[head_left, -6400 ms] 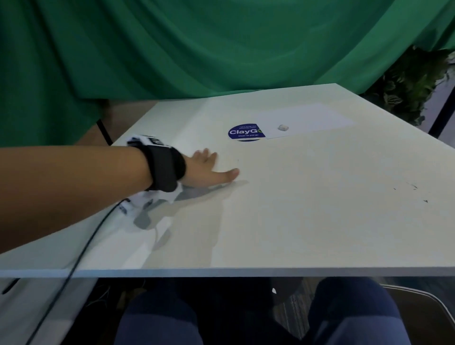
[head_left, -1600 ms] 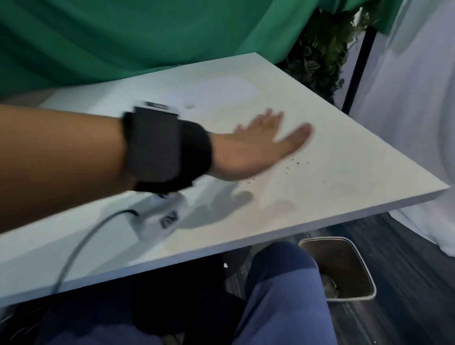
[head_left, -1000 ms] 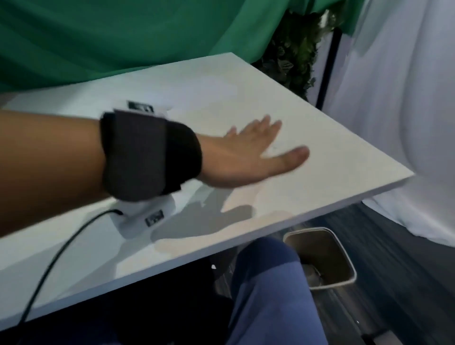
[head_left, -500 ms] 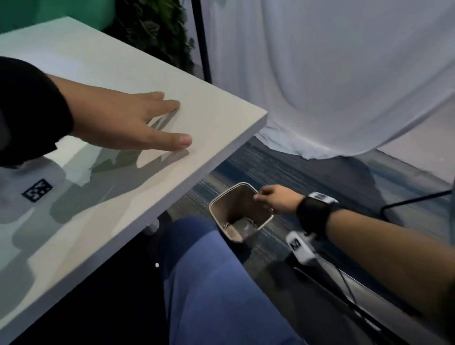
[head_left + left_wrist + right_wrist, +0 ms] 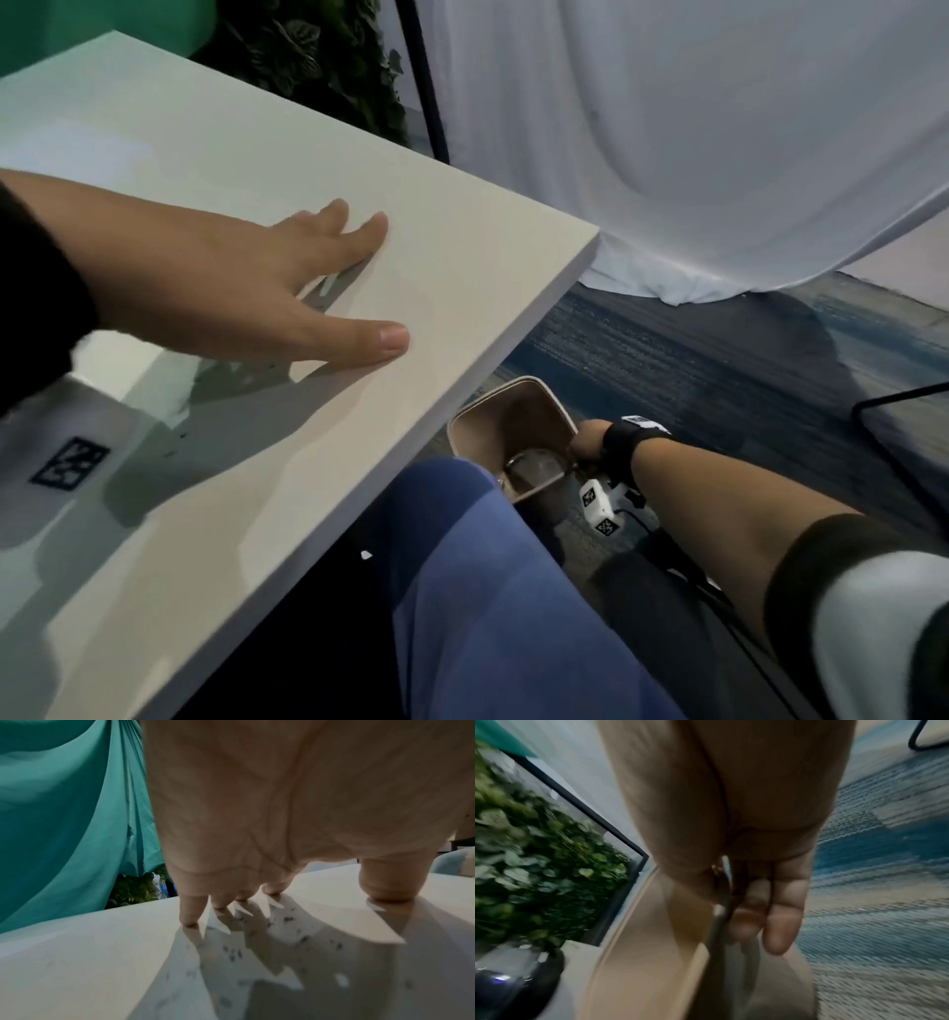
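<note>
Pinches the rim of the beige bin with the right hand, low beneath the edge of the table. Judged light, stiff, thin-walled; best held at that rim. Rests the left hand flat over crumbs near the corner.

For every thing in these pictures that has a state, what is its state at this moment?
left hand: open, fingers straight, flat on the table.
right hand: grips the rim of the bin.
bin: top open, lower than the table's edge, some litter inside.
dark specks: scattered on the table under the left hand.
</note>
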`<act>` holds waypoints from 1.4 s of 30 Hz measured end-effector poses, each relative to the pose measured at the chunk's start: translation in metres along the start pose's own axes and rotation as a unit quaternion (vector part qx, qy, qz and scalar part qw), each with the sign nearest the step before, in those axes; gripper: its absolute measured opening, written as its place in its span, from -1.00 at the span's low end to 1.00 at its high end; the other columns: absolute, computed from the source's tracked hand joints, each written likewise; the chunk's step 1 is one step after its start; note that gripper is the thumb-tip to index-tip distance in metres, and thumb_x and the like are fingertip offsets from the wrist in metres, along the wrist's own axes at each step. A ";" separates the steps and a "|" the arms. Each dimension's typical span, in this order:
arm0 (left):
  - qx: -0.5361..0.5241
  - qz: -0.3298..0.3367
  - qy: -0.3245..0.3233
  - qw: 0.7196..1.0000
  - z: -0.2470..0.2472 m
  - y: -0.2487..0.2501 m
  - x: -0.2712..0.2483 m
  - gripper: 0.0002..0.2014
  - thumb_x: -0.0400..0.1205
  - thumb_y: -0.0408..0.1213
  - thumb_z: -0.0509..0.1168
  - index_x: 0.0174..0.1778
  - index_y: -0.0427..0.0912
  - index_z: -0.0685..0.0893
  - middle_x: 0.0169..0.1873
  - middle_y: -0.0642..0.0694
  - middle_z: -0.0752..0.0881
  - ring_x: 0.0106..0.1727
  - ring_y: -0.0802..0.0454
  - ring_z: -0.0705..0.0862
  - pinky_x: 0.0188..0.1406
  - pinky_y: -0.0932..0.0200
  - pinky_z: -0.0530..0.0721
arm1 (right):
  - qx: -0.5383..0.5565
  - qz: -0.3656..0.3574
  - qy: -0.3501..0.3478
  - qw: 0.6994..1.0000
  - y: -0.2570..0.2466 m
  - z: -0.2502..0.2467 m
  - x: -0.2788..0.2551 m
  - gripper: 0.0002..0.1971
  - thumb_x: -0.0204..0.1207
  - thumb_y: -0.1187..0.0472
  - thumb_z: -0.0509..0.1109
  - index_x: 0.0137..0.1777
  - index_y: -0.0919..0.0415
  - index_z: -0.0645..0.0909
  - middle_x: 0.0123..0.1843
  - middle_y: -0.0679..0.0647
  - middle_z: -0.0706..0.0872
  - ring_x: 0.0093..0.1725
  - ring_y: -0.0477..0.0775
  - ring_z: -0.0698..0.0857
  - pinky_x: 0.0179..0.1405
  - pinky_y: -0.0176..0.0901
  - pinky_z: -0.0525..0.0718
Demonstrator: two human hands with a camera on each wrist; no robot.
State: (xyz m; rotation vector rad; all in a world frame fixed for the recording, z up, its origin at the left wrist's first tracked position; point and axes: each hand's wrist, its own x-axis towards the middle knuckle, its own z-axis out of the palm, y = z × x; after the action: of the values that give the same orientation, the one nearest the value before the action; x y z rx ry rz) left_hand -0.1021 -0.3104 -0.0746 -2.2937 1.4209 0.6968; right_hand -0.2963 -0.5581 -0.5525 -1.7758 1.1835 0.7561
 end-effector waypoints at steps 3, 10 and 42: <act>-0.025 0.030 0.000 0.999 0.006 -0.001 -0.004 0.16 0.08 0.86 -0.07 0.55 0.67 -0.49 0.66 0.47 -0.46 0.65 0.49 -0.43 0.69 0.20 -0.12 | 0.037 -0.046 0.024 0.998 -0.032 -0.013 -0.060 -0.65 0.40 0.16 0.34 -0.03 0.39 0.83 -0.05 0.35 0.90 -0.08 0.37 0.89 0.12 0.32 0.85; -0.100 0.060 0.089 0.989 0.008 -0.012 -0.024 -0.05 0.47 0.72 -0.04 0.80 0.45 0.08 0.77 0.44 0.00 0.70 0.40 0.15 0.54 0.30 0.10 | 0.073 -0.099 0.091 0.988 -0.062 -0.067 -0.201 -0.77 0.64 0.41 0.21 -0.06 0.54 0.68 -0.28 0.42 0.83 -0.45 0.30 0.81 -0.37 0.15 0.86; -0.105 0.129 0.127 0.978 0.052 0.073 -0.068 -0.04 0.63 0.50 -0.37 0.83 -0.05 -0.36 0.82 -0.03 -0.37 0.81 0.10 -0.35 0.79 -0.14 -0.29 | 0.009 -0.254 0.134 0.958 -0.082 -0.074 -0.417 -0.84 0.72 0.36 0.27 0.12 0.51 0.56 -0.37 0.38 0.78 -0.53 0.33 0.73 -0.39 0.11 0.77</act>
State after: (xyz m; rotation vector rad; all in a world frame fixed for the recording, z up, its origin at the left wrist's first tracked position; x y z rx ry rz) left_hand -0.2052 -0.2650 -0.0808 -2.4539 1.8687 0.6749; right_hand -0.3722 -0.4345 -0.1459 -2.0912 0.8303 0.2061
